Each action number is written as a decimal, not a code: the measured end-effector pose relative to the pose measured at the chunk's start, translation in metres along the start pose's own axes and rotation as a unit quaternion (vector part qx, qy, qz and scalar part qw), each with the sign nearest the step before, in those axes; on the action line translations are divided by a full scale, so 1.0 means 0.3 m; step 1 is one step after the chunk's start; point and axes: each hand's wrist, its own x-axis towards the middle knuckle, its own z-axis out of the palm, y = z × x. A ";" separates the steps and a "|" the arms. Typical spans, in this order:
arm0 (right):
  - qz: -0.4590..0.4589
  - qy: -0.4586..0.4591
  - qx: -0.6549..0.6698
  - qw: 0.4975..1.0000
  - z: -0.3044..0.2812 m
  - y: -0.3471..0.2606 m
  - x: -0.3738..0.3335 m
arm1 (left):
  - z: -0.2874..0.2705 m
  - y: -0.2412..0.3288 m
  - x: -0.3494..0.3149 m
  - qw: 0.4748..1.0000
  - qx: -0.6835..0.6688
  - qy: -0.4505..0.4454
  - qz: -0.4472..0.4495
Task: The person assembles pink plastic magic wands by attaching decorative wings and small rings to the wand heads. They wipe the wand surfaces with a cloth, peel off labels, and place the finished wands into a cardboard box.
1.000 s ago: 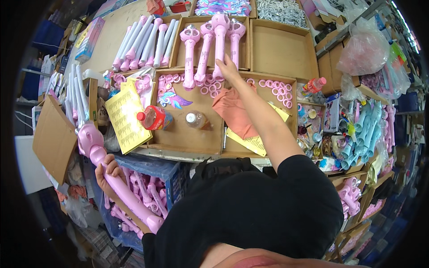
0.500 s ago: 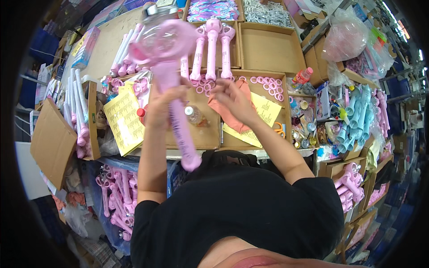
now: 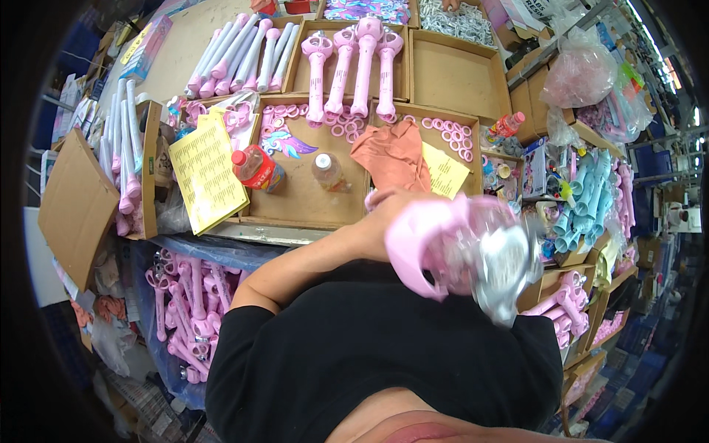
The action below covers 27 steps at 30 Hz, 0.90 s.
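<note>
My left hand (image 3: 378, 225) is closed around the handle of a pink toy wand (image 3: 413, 238). The wand lies across the front of my chest, its large head pointing right. That head carries a clear dome and a shiny silver part, both smeared by motion. My right hand is out of sight, with only the black sleeve showing behind the wand's head. A crumpled salmon cloth (image 3: 399, 155) rests on the tray just beyond my left hand. Several finished-looking pink wands (image 3: 341, 70) lie side by side farther back.
Beside the yellow printed sheets (image 3: 209, 173) stand a red-capped bottle (image 3: 258, 171) and a small white-capped bottle (image 3: 329, 174). Pink rings (image 3: 450, 136) are scattered in the cardboard tray (image 3: 303, 210). A blue-lined bin of pink wands (image 3: 196, 303) stands at the lower left.
My left hand has swung the wand from upright on the left to across my chest, head rightward. My right hand has left the salmon cloth and gone from sight.
</note>
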 end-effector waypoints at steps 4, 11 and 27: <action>-0.096 -0.033 -0.003 0.995 0.046 -0.032 0.088 | -0.126 -0.017 -0.055 0.987 -0.076 0.123 -0.067; 0.167 -0.219 0.428 0.861 0.009 -0.131 0.309 | -0.301 0.027 -0.090 0.823 -0.304 0.480 0.029; 0.254 0.064 0.208 0.942 0.036 -0.238 0.254 | -0.299 -0.028 -0.031 0.853 -0.203 0.449 -0.172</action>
